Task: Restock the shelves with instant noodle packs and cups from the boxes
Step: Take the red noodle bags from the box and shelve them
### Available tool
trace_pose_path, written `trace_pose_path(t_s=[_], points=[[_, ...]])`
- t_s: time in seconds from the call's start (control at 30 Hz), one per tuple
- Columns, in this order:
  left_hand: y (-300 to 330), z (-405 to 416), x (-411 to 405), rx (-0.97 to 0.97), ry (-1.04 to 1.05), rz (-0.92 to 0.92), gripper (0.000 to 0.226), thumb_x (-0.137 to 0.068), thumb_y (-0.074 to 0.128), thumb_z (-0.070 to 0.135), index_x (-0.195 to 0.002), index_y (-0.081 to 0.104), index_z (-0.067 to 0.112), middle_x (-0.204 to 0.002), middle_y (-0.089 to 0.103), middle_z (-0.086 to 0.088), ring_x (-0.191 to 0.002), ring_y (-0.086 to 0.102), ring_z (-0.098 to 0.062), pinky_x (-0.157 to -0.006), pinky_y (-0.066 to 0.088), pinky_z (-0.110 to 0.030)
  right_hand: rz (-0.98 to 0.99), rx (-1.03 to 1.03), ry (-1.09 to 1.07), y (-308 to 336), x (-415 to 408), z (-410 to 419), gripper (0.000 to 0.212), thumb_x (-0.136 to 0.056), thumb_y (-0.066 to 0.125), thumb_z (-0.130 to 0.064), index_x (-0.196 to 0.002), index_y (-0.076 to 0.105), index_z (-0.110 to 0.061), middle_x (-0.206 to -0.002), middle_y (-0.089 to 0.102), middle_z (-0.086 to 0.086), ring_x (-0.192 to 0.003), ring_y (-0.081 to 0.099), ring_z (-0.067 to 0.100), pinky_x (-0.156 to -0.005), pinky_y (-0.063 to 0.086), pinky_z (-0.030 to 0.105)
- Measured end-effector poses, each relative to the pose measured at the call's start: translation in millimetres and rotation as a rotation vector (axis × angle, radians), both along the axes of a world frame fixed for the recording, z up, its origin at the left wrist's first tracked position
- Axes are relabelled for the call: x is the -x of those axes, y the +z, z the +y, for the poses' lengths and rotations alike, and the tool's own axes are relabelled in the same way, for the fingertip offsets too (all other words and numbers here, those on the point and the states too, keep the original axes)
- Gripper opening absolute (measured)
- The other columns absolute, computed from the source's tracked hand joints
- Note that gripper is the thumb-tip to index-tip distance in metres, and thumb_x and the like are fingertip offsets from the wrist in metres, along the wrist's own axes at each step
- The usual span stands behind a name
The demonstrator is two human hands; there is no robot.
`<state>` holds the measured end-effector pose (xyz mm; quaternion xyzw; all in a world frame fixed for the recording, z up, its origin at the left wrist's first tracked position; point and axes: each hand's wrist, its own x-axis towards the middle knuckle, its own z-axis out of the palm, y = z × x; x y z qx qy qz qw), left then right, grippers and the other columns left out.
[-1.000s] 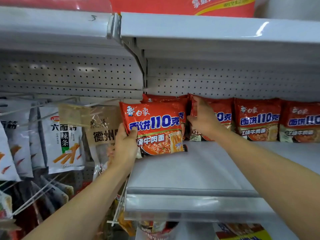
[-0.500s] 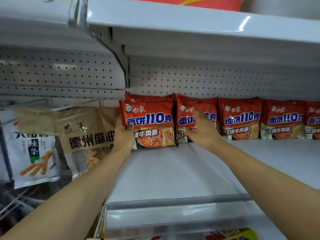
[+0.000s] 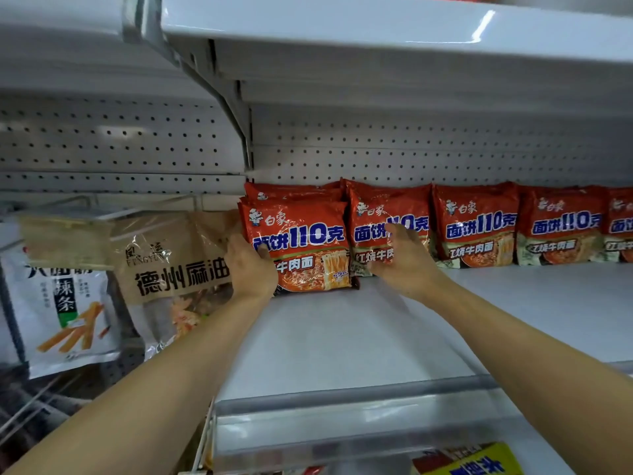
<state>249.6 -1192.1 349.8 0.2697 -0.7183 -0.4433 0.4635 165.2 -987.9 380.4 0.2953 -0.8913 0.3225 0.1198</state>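
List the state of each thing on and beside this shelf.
Leftmost noodle pack: upright, gripped at its left edge by the left hand.
Second pack: upright, right hand at its front.
Other packs: upright in a row at the back.
Shelf: front bare.
Brown snack bag: hanging.
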Motion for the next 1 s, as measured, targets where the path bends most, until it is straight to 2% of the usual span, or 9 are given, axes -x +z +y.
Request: trace_pose_path(t_s=[0.17,0.33,0.4,0.47,0.6,0.73,0.9,1.0], points=[[1,-2,-6,0.043,-0.028,-0.006,0.040,-0.094,0.054,0.008,-0.129,0.036,-0.001,-0.130,0.050,-0.018,-0.120,0.051,-0.032,-0.101,0.044,-0.048,0.002,-0.107,-0.055,-7,7,5,0.080,-0.082,0.071,-0.017,-0.145,0.023,-0.013,-0.141,0.027,0.019,-0.130,0.033,0.038,-0.105,0.037,0.044],[3,2,-18,0.093,-0.025,-0.060,0.054,-0.090,0.062,0.017,-0.134,0.033,0.005,-0.136,0.043,-0.017,-0.127,0.044,-0.033,-0.103,0.041,-0.052,0.125,-0.315,-0.146,-10,25,1,0.104,-0.078,0.075,-0.010,-0.152,0.002,-0.025,-0.152,0.007,0.018,-0.138,0.025,0.038,-0.101,0.043,0.045],[5,5,-23,0.128,0.006,-0.091,0.058,-0.089,0.064,0.016,-0.136,0.032,0.004,-0.138,0.038,-0.018,-0.131,0.036,-0.033,-0.105,0.037,-0.049,0.174,-0.382,-0.148,-11,32,-4,0.111,-0.075,0.078,-0.011,-0.151,-0.002,-0.026,-0.150,0.007,0.018,-0.133,0.032,0.037,-0.093,0.049,0.044],[7,9,-27,0.177,0.032,-0.115,0.061,-0.087,0.066,0.015,-0.137,0.032,0.005,-0.139,0.035,-0.018,-0.133,0.030,-0.031,-0.105,0.035,-0.047,0.178,-0.403,-0.144,-12,37,-9,0.114,-0.074,0.081,-0.019,-0.151,-0.002,-0.024,-0.148,0.010,0.019,-0.126,0.040,0.036,-0.088,0.052,0.044],[11,14,-29,0.294,0.064,-0.189,0.068,-0.086,0.067,0.017,-0.142,0.029,0.009,-0.138,0.034,-0.017,-0.132,0.026,-0.030,-0.108,0.029,-0.044,0.248,-0.407,-0.172,-14,45,-16,0.104,-0.078,0.074,-0.007,-0.150,0.001,-0.021,-0.147,0.012,0.022,-0.113,0.052,0.034,-0.076,0.050,0.038],[15,19,-30,0.362,0.103,-0.244,0.071,-0.084,0.069,0.018,-0.142,0.028,0.011,-0.140,0.030,-0.017,-0.132,0.025,-0.032,-0.108,0.028,-0.044,0.272,-0.338,-0.157,-12,53,-19,0.095,-0.077,0.069,0.003,-0.147,0.008,-0.021,-0.139,0.023,0.019,-0.095,0.058,0.031,-0.062,0.043,0.033],[17,20,-34,0.392,0.126,-0.302,0.070,-0.084,0.070,0.021,-0.141,0.031,0.012,-0.141,0.028,-0.017,-0.133,0.024,-0.032,-0.108,0.030,-0.045,0.256,-0.339,-0.175,-11,53,-22,0.093,-0.079,0.061,0.010,-0.148,0.006,-0.021,-0.145,0.015,0.023,-0.106,0.056,0.037,-0.068,0.047,0.037],[17,22,-39,0.417,0.115,-0.333,0.069,-0.084,0.070,0.022,-0.141,0.030,0.013,-0.141,0.029,-0.015,-0.133,0.024,-0.032,-0.109,0.029,-0.044,0.228,-0.318,-0.154,-8,48,-20,0.092,-0.079,0.062,0.007,-0.147,0.007,-0.019,-0.144,0.018,0.023,-0.107,0.055,0.037,-0.072,0.049,0.039]])
